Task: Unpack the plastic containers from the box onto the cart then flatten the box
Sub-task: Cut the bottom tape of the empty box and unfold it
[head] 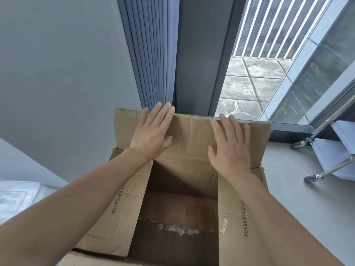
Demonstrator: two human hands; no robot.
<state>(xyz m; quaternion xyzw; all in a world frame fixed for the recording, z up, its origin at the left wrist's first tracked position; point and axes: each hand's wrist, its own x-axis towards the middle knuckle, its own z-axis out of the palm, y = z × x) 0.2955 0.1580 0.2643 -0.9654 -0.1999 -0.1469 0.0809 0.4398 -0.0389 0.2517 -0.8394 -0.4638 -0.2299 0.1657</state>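
A brown cardboard box (178, 214) stands open on the floor below me, and its inside shows only bare cardboard and torn tape. The far flap (192, 135) is raised. My left hand (153, 131) lies flat on the left part of that flap with straight fingers. My right hand (228, 143) presses flat on the flap's right part, fingers spread. Side flaps with printed numbers hang out to left and right. At the right edge stands a metal cart (326, 150) on castors, with clear plastic containers (332, 158) on its shelves.
A grey wall and a blue pleated curtain (151, 54) rise behind the box. A glass door (249, 83) at the back right looks onto a tiled balcony. Something white and translucent (17, 194) lies at the left edge. Grey floor (292, 185) runs between box and cart.
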